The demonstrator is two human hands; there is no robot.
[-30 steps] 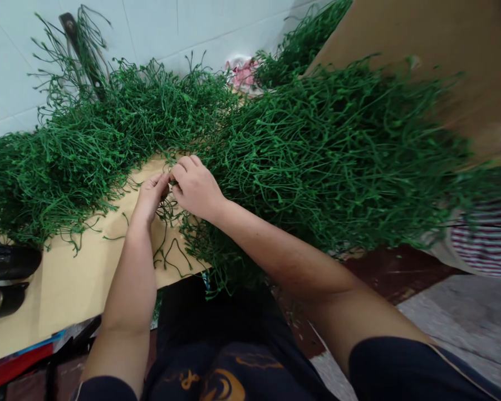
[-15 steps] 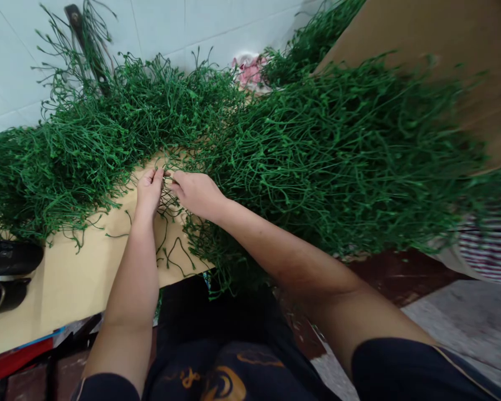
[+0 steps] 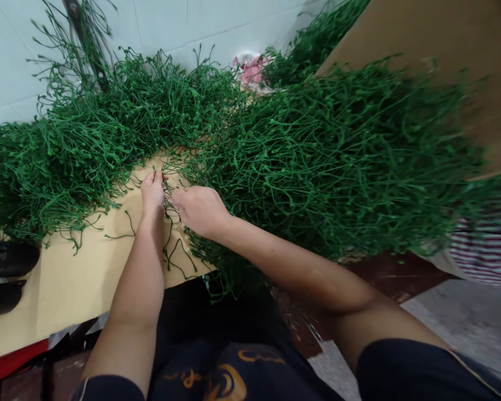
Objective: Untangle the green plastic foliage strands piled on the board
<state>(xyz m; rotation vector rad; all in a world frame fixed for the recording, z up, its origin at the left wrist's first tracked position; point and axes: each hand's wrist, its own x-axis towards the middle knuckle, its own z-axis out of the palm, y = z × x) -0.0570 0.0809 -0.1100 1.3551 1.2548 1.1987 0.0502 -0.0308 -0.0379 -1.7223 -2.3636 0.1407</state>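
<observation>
My left hand [image 3: 152,192] is closed in a pinch, thumb up, on a thin green artificial plant stem [image 3: 166,179] above the board. Just right of it and slightly nearer to me, my right hand [image 3: 202,210] has its fingers drawn together, pointing left; what is between them is too small and blurred to make out. The two hands are a little apart. Beneath them, several loose stems [image 3: 179,253] lie on the tan board [image 3: 83,273]. A large pile of the same bud-tipped stems [image 3: 325,161] spreads beside my right hand and forearm.
Another long heap of stems [image 3: 67,150] runs along the tiled wall [image 3: 162,28]. A black flask [image 3: 8,257] and a dark mug [image 3: 4,298] are at the left edge. Cardboard [image 3: 434,39] leans at the back right. A pink cloth [image 3: 251,72] and striped fabric [image 3: 484,253] also show.
My right hand has moved down towards me and a little away from the left hand. My left hand has shifted slightly right, still pinched.
</observation>
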